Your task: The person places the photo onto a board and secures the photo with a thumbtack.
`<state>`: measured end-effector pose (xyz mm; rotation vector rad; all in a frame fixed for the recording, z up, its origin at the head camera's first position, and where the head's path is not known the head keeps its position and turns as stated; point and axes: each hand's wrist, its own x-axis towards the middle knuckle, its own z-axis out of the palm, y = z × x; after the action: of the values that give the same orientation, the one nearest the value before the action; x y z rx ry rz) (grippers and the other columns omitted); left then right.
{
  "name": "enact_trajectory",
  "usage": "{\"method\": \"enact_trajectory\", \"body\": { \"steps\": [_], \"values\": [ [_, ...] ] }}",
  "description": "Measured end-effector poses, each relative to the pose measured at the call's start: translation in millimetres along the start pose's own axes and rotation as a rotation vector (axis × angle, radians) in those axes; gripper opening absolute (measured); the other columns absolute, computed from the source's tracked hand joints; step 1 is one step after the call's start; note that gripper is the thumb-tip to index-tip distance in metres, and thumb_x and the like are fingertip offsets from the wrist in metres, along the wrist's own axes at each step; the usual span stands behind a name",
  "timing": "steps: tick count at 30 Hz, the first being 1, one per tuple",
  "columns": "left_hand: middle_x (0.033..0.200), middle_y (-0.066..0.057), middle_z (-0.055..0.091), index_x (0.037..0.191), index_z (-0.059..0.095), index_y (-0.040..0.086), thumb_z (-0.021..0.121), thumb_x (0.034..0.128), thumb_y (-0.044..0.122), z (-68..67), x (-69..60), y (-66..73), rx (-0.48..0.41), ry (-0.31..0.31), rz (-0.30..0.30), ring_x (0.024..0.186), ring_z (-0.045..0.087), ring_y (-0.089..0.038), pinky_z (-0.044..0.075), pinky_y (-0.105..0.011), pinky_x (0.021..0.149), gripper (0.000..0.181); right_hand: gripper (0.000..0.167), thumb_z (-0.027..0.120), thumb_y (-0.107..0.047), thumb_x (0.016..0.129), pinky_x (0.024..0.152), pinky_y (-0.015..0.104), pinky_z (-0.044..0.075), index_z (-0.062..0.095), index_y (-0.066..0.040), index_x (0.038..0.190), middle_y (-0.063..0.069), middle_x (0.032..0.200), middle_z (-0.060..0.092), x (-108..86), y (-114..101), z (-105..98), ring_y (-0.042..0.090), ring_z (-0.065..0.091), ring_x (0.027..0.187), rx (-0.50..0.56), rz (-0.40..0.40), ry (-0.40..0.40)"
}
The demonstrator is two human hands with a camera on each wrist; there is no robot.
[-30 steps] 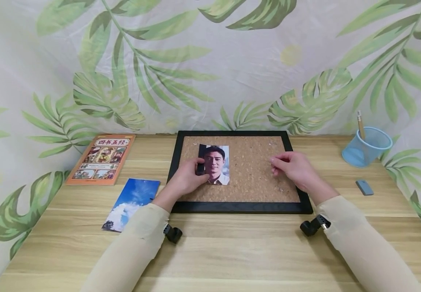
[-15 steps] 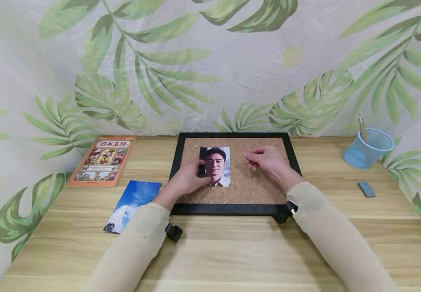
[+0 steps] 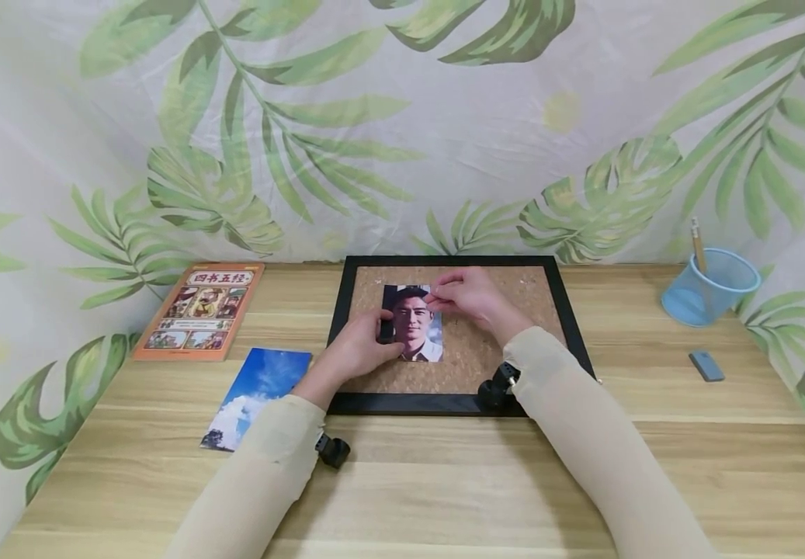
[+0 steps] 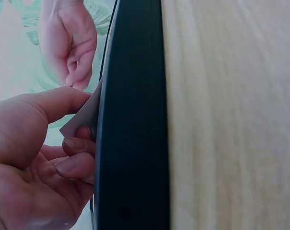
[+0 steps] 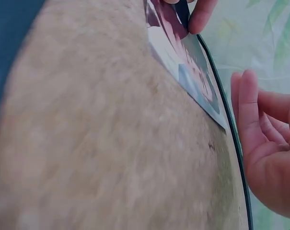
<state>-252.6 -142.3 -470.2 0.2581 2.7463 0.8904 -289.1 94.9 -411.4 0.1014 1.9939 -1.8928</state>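
A portrait photo (image 3: 416, 330) lies on the cork board (image 3: 493, 369), left of its middle. My left hand (image 3: 356, 345) pinches the photo's left edge; in the left wrist view the thumb lies on one face and fingertips on the other, and the photo's corner (image 4: 80, 120) bends up. My right hand (image 3: 475, 299) hovers at the photo's upper right, its thumb and fingertips brought together. In the right wrist view these fingertips (image 5: 249, 79) stand apart from the board. Whether something tiny sits between them I cannot tell.
Clear pins (image 3: 526, 281) sit near the board's upper right corner. A sky photo (image 3: 255, 392) and an orange book (image 3: 199, 310) lie left of the black frame (image 3: 402, 404). To the right stand a blue mesh cup (image 3: 709, 287) with a pencil (image 3: 698, 244) and a blue eraser (image 3: 706, 366).
My right hand has moved left across the board, from its right side to the portrait's upper right. My left hand has kept its grip at the photo's left edge.
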Motion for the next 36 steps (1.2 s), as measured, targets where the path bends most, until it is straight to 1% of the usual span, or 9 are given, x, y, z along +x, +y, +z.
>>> {"method": "enact_trajectory", "body": {
  "steps": [2,4,7,9,11,16,25,29,36],
  "values": [
    [0.102,-0.007,0.063,0.155,0.052,0.010,0.082,0.0949,0.040,0.3,0.2,0.4,-0.003,0.002,0.005,0.088,0.059,-0.023,0.047,-0.037,0.075,0.074,0.029,0.059,0.002,0.108,0.088,0.033,0.066,0.063,0.014,0.135,0.020,0.106,0.076,3.7,-2,3,0.018,0.078,0.085,-0.008,0.001,-0.002],
    [0.102,-0.008,0.063,0.155,0.053,0.009,0.082,0.0954,0.039,-4.4,-8.2,9.5,0.000,0.004,0.017,0.089,0.058,-0.023,0.048,-0.036,0.077,0.073,0.029,0.059,0.004,0.108,0.087,0.033,0.066,0.062,0.015,0.134,0.019,0.100,0.077,8.6,-4,5,0.018,0.078,0.082,0.001,0.008,-0.006],
    [0.102,-0.007,0.063,0.154,0.053,0.009,0.082,0.0954,0.038,-5.4,-11.4,14.2,-0.004,0.008,0.018,0.091,0.059,-0.023,0.048,-0.036,0.079,0.072,0.028,0.057,0.005,0.108,0.075,0.027,0.066,0.061,0.017,0.133,0.015,0.089,0.076,16.6,-4,8,0.015,0.076,0.071,-0.015,0.004,-0.008],
    [0.102,-0.007,0.063,0.153,0.054,0.009,0.082,0.0954,0.039,-4.6,-10.0,12.9,-0.006,0.008,0.018,0.092,0.059,-0.023,0.049,-0.036,0.080,0.071,0.027,0.057,0.007,0.107,0.067,0.025,0.064,0.061,0.019,0.131,0.013,0.082,0.074,21.6,-3,10,0.014,0.073,0.065,-0.022,-0.007,-0.017],
    [0.102,-0.007,0.063,0.153,0.054,0.011,0.083,0.0946,0.040,0.0,-1.8,4.9,-0.011,0.006,0.006,0.091,0.060,-0.023,0.049,-0.036,0.079,0.072,0.026,0.056,0.008,0.107,0.062,0.022,0.061,0.062,0.020,0.129,0.011,0.079,0.073,25.1,-3,13,0.012,0.071,0.061,-0.058,-0.026,-0.021],
    [0.100,-0.007,0.063,0.152,0.054,0.012,0.084,0.0928,0.043,3.0,3.7,-3.6,-0.015,0.007,0.014,0.086,0.059,-0.022,0.048,-0.037,0.074,0.073,0.024,0.058,0.006,0.106,0.056,0.020,0.057,0.067,0.018,0.124,0.009,0.076,0.073,31.9,-1,20,0.009,0.066,0.058,-0.160,-0.060,-0.031],
    [0.095,-0.006,0.063,0.150,0.056,0.011,0.084,0.0920,0.042,5.2,4.7,-8.5,-0.004,0.022,0.029,0.080,0.057,-0.020,0.047,-0.035,0.070,0.072,0.022,0.062,0.000,0.107,0.053,0.019,0.053,0.072,0.015,0.121,0.005,0.069,0.070,42.0,-5,32,0.009,0.064,0.054,-0.266,-0.010,-0.009],
    [0.096,-0.006,0.062,0.151,0.056,0.011,0.084,0.0922,0.042,4.8,0.9,-5.9,-0.006,0.027,0.038,0.081,0.057,-0.020,0.046,-0.035,0.070,0.073,0.020,0.060,0.003,0.106,0.052,0.021,0.054,0.069,0.017,0.118,0.007,0.065,0.069,44.9,-10,37,0.010,0.065,0.052,-0.254,0.034,-0.018],
    [0.094,-0.006,0.063,0.151,0.056,0.010,0.084,0.0925,0.040,1.3,-3.3,-3.6,-0.007,0.036,0.039,0.079,0.057,-0.021,0.046,-0.035,0.069,0.071,0.009,0.061,0.005,0.105,0.048,0.021,0.054,0.063,0.008,0.097,0.007,0.061,0.066,50.0,-16,42,0.012,0.063,0.046,-0.222,0.077,0.000]
  ]
}}
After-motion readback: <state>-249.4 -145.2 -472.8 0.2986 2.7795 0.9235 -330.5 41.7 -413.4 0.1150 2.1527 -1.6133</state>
